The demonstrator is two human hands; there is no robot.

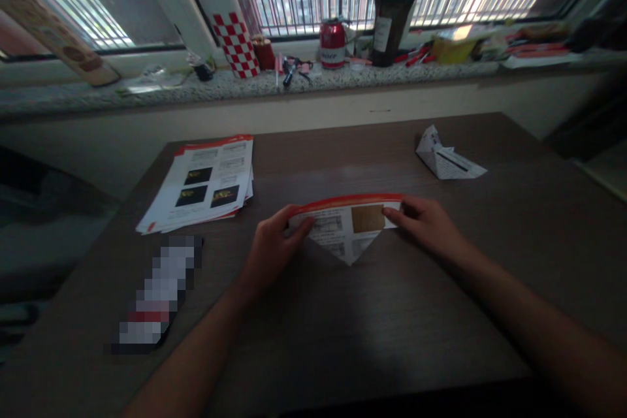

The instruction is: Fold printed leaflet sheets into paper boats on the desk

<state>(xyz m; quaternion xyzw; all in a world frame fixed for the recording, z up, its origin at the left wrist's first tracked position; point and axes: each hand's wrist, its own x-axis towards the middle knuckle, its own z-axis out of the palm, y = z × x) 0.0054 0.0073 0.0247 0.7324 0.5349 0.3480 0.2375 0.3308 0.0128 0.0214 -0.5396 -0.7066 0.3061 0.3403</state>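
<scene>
A printed sheet of paper (337, 235) with a red strip along its far edge is folded so that a point faces me. My left hand (277, 238) grips its left end, the thumb lying on top. At the opposite end my right hand (416, 219) pinches the paper between thumb and fingers, close to a brown printed picture. Beyond my right hand sits a folded paper shape (448, 160) with one peak standing up. Left of my left hand lies a stack of printed sheets (210, 176) with red top edges.
A pixelated flat object (159, 294) with a dark edge lies on the brown table (313, 339), near my left forearm. Along the granite windowsill (186, 95) stand a red-checked white bottle (232, 32), a red can (332, 44), a dark container (389, 26) and a yellow container (450, 46).
</scene>
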